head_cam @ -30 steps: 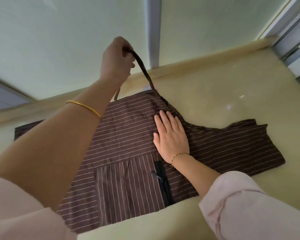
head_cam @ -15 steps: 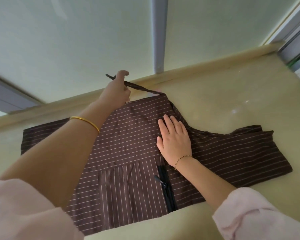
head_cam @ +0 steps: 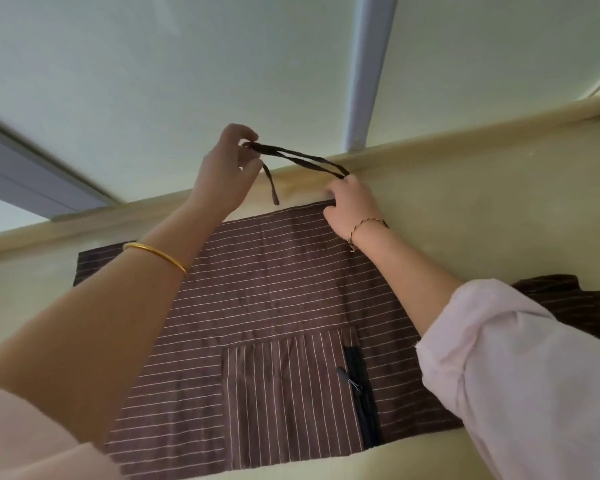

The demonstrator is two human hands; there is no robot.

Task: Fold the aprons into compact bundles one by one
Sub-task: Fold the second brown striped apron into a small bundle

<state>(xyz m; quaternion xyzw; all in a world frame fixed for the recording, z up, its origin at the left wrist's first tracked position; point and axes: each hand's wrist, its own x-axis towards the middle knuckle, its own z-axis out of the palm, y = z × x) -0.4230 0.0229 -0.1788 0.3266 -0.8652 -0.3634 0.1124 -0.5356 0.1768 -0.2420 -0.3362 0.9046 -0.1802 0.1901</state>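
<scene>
Head view shows the left hand (head_cam: 222,174) pinching the strap (head_cam: 302,159) and the right hand (head_cam: 352,206) gripping its other end above the apron (head_cam: 274,292) beneath both wrists; slack could slip free, I judge.

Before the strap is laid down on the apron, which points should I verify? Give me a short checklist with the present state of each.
1. Left hand pinches the strap at its doubled-over end: ok.
2. Right hand holds the strap's other end, near the apron's top edge: ok.
3. Strap is lifted off the cloth between the hands: ok.
4. Loose strap tail hangs free below the left hand, not tucked: not ok.
5. Apron's middle panel lies flat: ok.
6. Apron's right end, partly behind the sleeve, looks bunched: not ok.
</scene>
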